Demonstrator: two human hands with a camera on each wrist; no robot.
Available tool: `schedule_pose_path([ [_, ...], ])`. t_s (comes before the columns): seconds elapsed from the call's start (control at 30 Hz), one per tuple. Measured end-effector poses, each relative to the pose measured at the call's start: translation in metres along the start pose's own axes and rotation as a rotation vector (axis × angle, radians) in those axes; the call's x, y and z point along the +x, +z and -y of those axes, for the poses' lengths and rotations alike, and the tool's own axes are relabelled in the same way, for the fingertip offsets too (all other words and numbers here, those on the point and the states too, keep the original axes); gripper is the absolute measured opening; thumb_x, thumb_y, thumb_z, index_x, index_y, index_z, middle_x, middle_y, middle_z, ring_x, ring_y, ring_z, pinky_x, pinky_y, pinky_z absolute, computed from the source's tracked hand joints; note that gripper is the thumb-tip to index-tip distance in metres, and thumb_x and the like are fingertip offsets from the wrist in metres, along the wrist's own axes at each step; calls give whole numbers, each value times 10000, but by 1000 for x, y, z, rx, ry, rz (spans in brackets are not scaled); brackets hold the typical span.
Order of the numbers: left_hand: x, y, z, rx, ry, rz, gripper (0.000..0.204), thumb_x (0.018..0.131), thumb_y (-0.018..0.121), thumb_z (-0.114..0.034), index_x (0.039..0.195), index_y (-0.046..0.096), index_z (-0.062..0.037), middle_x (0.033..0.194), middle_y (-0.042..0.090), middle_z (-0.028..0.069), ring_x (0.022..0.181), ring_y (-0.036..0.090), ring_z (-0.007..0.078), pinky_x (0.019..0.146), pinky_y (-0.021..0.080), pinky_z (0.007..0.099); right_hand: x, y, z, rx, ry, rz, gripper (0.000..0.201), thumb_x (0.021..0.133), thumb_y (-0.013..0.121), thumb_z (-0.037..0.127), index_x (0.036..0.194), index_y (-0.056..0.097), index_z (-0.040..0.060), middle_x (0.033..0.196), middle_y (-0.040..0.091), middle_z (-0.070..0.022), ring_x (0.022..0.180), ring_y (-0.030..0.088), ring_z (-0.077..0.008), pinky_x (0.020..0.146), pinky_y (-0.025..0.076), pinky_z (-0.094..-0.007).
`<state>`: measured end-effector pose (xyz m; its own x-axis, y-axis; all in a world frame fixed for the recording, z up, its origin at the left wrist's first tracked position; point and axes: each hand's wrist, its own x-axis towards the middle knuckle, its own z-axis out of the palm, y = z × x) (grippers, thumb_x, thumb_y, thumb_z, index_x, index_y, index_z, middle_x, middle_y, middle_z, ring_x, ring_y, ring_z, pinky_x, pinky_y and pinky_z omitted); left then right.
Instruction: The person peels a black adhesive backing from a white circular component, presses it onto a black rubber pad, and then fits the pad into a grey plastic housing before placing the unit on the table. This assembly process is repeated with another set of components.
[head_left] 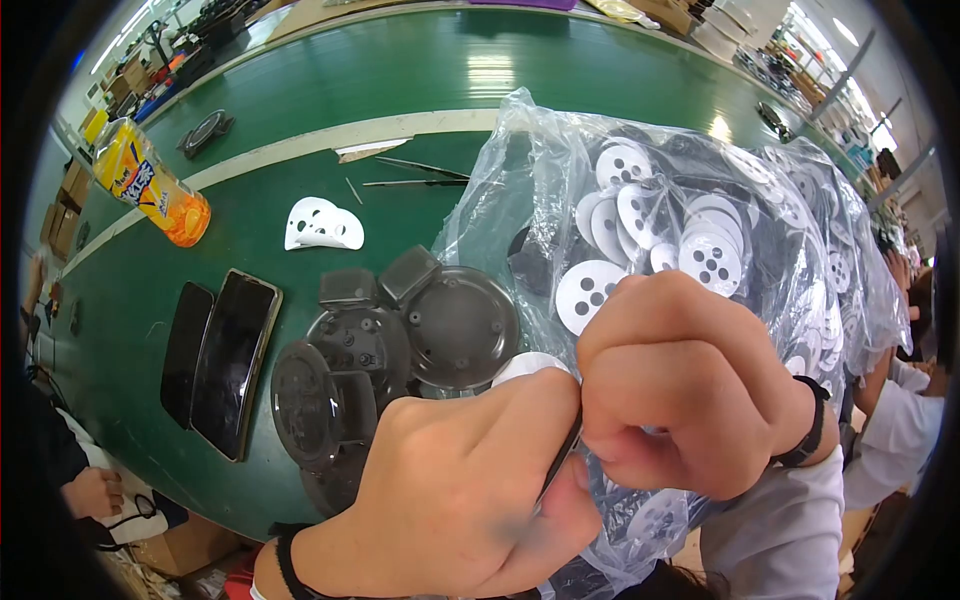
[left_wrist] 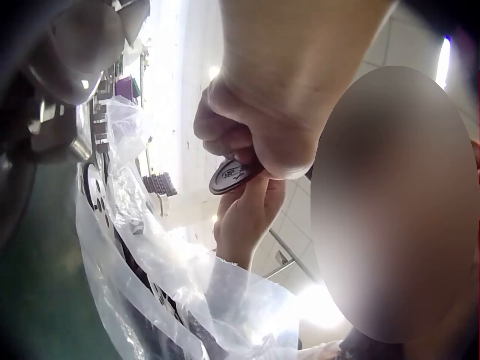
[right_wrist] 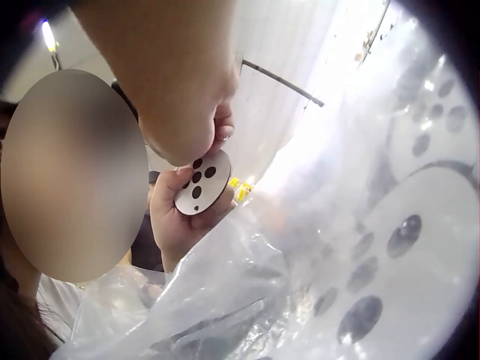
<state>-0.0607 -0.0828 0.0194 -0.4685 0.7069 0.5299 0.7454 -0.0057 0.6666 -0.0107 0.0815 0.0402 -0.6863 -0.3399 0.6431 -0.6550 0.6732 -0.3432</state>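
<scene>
My left hand (head_left: 470, 480) and right hand (head_left: 685, 390) meet in front of me, fingers curled inward. Between them is a thin round disc (right_wrist: 212, 184), white with black holes on the side seen in the right wrist view. Its other face, dark-rimmed with a marking, shows in the left wrist view. The left thumb and fingers hold the disc, while the right fingers pinch its edge. In the head view only a dark edge shows between the hands. Behind them lies a clear plastic bag (head_left: 540, 130) with many similar white discs (head_left: 590, 293).
Smoky grey round plastic housings (head_left: 462, 330) cluster left of the bag. Farther left are two phones (head_left: 238, 360) and an orange drink bottle (head_left: 150, 185). Bent white discs (head_left: 322, 225) and tweezers (head_left: 415, 183) lie beyond the housings on the green table (head_left: 120, 330). Other people sit at both sides.
</scene>
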Motion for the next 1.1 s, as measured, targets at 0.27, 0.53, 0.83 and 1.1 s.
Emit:
schedule_pose_path([
  [0.27, 2, -9, -3, -114, -94, 68, 199, 640, 499, -30, 824, 545, 32, 592, 505, 53, 425, 472, 216, 437, 363, 254, -3, 8, 1, 90, 2, -209, 206, 682, 709, -1, 818, 559, -40, 742, 558, -135, 576, 562, -207, 473, 450, -277],
  [0.53, 3, -8, -5, -109, -154, 52, 147, 660, 505, -35, 789, 539, 27, 596, 503, 64, 437, 486, 223, 442, 370, 248, -6, 11, -1, 7, -85, -323, 177, 699, 705, 50, 797, 580, -29, 730, 568, -138, 527, 557, -206, 438, 454, -278],
  [0.83, 0, 0, -2, -89, -83, -3, 164, 657, 528, -17, 819, 542, 8, 630, 553, 89, 466, 533, 251, 463, 411, 262, -2, 16, -5, -23, -135, -193, 214, 667, 688, 68, 801, 550, -24, 737, 544, -129, 514, 523, -200, 419, 417, -279],
  [1.1, -2, -2, -1, -172, -65, 64, 228, 672, 501, 36, 898, 533, 35, 641, 571, 95, 478, 549, 232, 469, 413, 266, -5, 6, -11, -63, -187, -93, 248, 638, 674, 83, 805, 523, -20, 744, 522, -122, 503, 492, -194, 402, 383, -281],
])
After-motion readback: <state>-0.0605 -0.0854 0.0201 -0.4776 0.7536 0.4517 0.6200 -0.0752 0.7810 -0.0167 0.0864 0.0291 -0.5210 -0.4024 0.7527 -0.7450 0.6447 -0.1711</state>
